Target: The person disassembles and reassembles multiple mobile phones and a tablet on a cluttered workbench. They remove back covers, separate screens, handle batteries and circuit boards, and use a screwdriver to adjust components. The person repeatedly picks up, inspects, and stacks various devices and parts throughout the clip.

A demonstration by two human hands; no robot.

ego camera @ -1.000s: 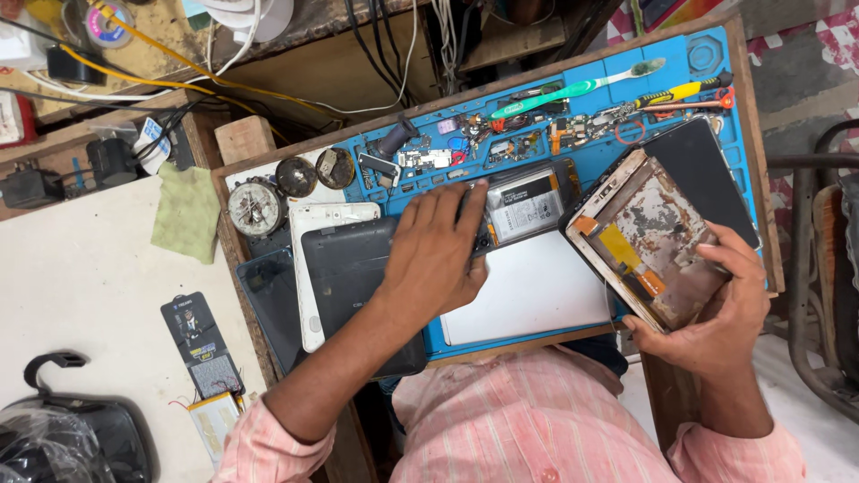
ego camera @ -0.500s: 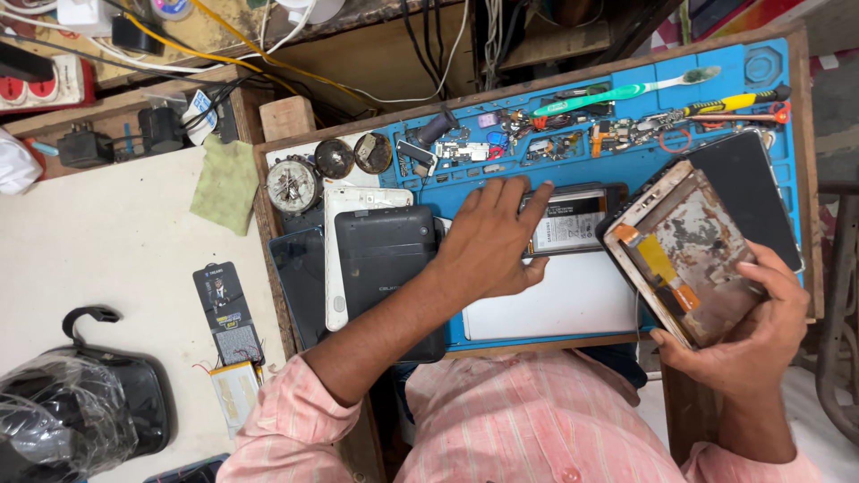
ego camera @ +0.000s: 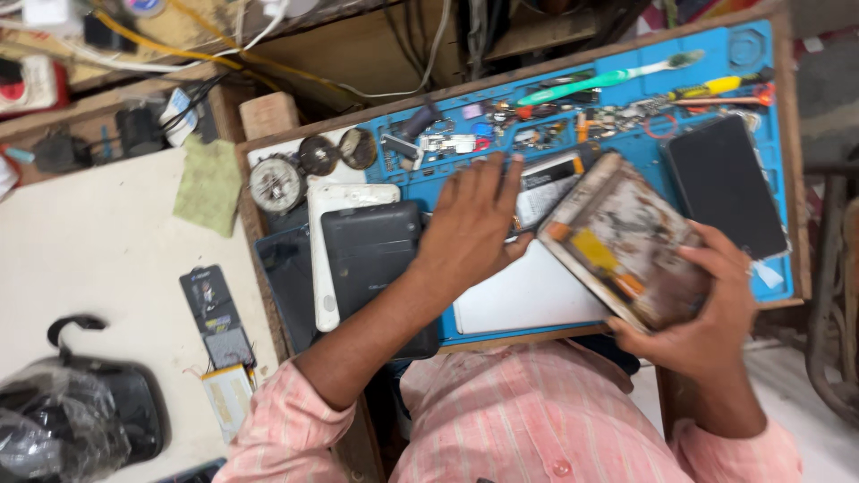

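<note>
From the head camera, the right hand (ego camera: 707,313) grips an opened tablet (ego camera: 622,240) by its lower edge, fingers wrapped round it, holding it tilted with its insides showing above the blue work mat (ego camera: 761,63). The left hand (ego camera: 470,224) lies flat with fingers spread, palm down on the mat, just beside a dark tablet (ego camera: 371,255) and a white panel (ego camera: 528,295).
</note>
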